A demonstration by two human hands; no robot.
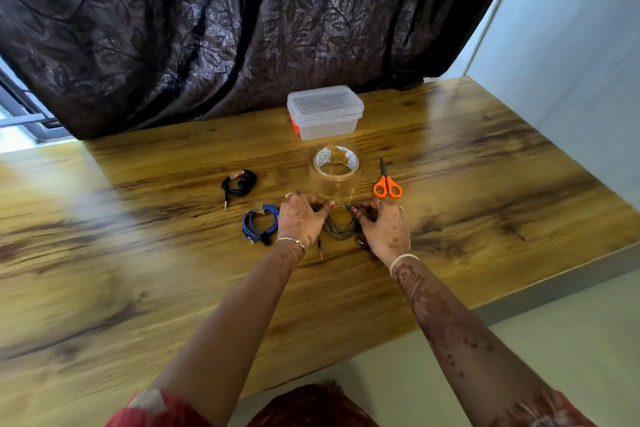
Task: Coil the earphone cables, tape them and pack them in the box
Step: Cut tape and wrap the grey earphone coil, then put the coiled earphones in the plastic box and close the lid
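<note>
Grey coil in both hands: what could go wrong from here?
The left hand and right hand pinch the grey coil only at its top; letting go before taping could let loops spring apart. Its plug trails loose and may snag. The box is lidded, so packing needs a free hand.

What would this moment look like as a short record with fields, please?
In hand: grey coil, pinched at its far edge by left hand and right hand
Lying to its left: blue coil; black coil beyond it
Tools: tape roll beyond the hands, scissors right of it
Container: box at far side of table, lid on
Packed: none of the three coils
</note>
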